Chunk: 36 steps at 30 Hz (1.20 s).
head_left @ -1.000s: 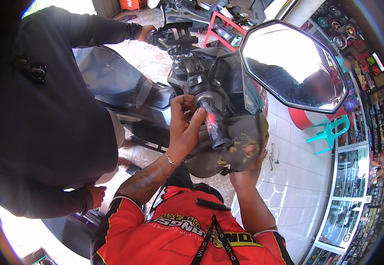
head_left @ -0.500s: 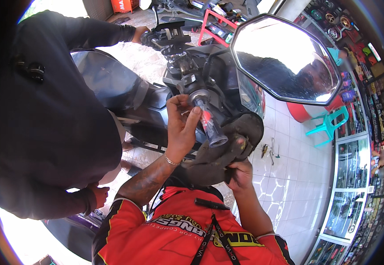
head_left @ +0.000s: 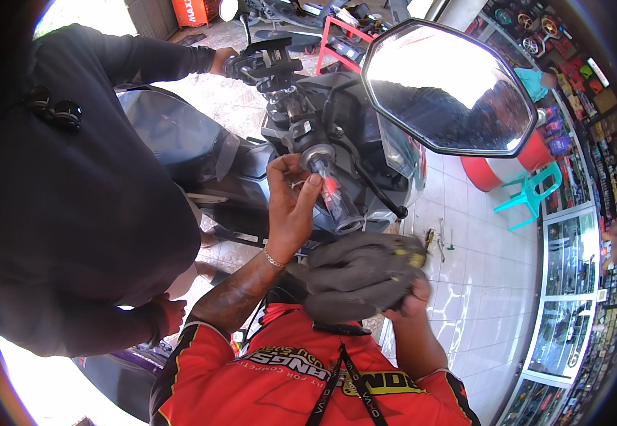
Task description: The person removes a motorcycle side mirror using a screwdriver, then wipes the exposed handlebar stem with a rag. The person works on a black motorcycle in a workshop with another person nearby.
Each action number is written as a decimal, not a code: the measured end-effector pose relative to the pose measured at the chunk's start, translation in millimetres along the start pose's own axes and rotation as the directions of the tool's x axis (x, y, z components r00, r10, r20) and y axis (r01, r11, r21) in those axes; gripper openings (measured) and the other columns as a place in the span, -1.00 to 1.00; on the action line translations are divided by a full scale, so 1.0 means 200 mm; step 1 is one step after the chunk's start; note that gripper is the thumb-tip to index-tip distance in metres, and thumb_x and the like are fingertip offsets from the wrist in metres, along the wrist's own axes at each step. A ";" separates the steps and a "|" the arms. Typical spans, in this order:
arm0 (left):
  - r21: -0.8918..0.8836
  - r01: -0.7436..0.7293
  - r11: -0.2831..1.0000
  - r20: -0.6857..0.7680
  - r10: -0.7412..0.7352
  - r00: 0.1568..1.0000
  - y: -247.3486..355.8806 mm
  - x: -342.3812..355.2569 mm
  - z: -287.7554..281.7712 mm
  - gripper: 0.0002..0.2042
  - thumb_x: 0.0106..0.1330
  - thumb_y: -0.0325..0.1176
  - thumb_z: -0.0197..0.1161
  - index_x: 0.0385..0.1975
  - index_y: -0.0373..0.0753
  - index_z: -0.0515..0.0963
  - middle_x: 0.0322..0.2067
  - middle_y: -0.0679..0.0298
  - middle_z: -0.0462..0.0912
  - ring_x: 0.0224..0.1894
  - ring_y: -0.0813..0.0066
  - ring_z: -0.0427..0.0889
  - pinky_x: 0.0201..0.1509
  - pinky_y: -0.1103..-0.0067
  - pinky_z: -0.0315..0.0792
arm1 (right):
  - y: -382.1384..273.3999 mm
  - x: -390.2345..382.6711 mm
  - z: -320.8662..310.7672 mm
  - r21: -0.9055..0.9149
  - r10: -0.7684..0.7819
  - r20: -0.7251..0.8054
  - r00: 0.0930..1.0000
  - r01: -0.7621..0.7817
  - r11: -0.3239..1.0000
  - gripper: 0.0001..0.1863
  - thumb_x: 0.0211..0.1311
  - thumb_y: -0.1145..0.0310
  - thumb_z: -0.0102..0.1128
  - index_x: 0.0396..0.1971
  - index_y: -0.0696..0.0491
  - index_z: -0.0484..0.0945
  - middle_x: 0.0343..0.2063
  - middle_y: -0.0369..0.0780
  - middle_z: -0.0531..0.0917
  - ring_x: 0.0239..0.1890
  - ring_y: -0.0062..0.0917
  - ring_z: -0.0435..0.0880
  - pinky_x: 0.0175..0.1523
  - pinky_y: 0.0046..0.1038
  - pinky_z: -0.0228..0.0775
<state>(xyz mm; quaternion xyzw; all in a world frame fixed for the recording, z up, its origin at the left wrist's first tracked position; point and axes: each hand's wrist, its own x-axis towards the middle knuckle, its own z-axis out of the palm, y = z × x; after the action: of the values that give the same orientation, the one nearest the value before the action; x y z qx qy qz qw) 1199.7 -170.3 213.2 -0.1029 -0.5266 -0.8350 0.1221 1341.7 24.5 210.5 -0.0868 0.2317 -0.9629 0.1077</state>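
My left hand point(head_left: 293, 202) is closed on the motorcycle's handlebar grip point(head_left: 340, 202), its thumb and fingers near the flanged inner end. That grip looks like a smoky, see-through sleeve with a red mark. My right hand point(head_left: 411, 298) clutches a dark grey rag point(head_left: 361, 277) by its right side, just below the grip's outer end. The rag is bunched into thick folds, slightly blurred, with a yellowish patch. Beyond the grip the black lever point(head_left: 377, 186) runs out to a rounded tip.
Another person in a dark top point(head_left: 102, 192) stands at left, one hand point(head_left: 222, 61) at the far handlebar end. A large mirror point(head_left: 450, 89) hangs at upper right. Tools point(head_left: 441, 241) lie on the tiled floor, near a turquoise stool point(head_left: 532, 195) and glass display cases point(head_left: 567, 298).
My right hand has drawn the rag down and away from the grip's end, uncovering the lever. My left hand keeps its hold. The view has shifted slightly.
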 end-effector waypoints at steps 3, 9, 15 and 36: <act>-0.011 0.012 1.000 -0.010 -0.012 1.000 0.00 0.00 0.01 -0.61 0.45 -0.47 0.18 0.16 -0.29 0.19 -0.10 0.26 0.32 -0.12 0.63 0.43 -0.06 0.62 0.48 | -0.16 -0.05 0.08 -0.356 -0.366 0.129 0.921 0.388 0.850 -0.31 0.42 0.00 -0.08 0.36 0.19 0.24 0.33 0.05 0.37 0.33 -0.03 0.42 0.41 0.05 0.25; -0.015 0.036 0.999 -0.011 -0.037 0.999 -0.01 -0.01 0.01 -0.59 0.45 -0.46 0.17 0.19 -0.28 0.18 -0.08 0.28 0.28 -0.11 0.62 0.41 -0.04 0.62 0.47 | -0.07 0.11 0.13 -0.681 -0.132 -0.060 0.989 0.056 0.730 -0.38 0.47 0.29 -0.01 0.46 0.03 0.09 0.36 -0.14 0.36 0.36 -0.28 0.40 0.44 0.00 0.18; -0.043 0.041 0.998 0.001 -0.041 0.999 -0.01 0.00 0.00 -0.56 0.43 -0.46 0.20 0.20 -0.27 0.18 -0.06 0.28 0.26 -0.07 0.61 0.38 -0.01 0.62 0.44 | -0.18 0.29 0.27 -0.992 0.147 -0.049 0.988 -0.065 0.106 -0.37 0.25 0.15 0.20 0.34 -0.19 0.32 0.13 -0.30 0.54 0.10 -0.50 0.56 0.09 -0.24 0.29; -0.081 0.076 0.994 -0.021 -0.078 0.997 0.00 -0.02 0.02 -0.55 0.43 -0.46 0.21 0.22 -0.22 0.17 -0.07 0.31 0.28 -0.10 0.63 0.40 -0.06 0.66 0.45 | -0.07 0.42 0.00 -0.728 -0.216 0.296 0.930 0.366 0.579 -0.59 0.22 0.67 0.02 0.09 0.24 0.52 0.11 -0.15 0.61 0.16 -0.39 0.57 0.31 -0.34 0.31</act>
<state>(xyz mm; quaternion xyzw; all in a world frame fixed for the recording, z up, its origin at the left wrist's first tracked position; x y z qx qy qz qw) 1202.6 -166.8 212.7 -0.0774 -0.4947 -0.8607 0.0920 1258.6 15.2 227.2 -0.2455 0.5935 -0.7623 -0.0802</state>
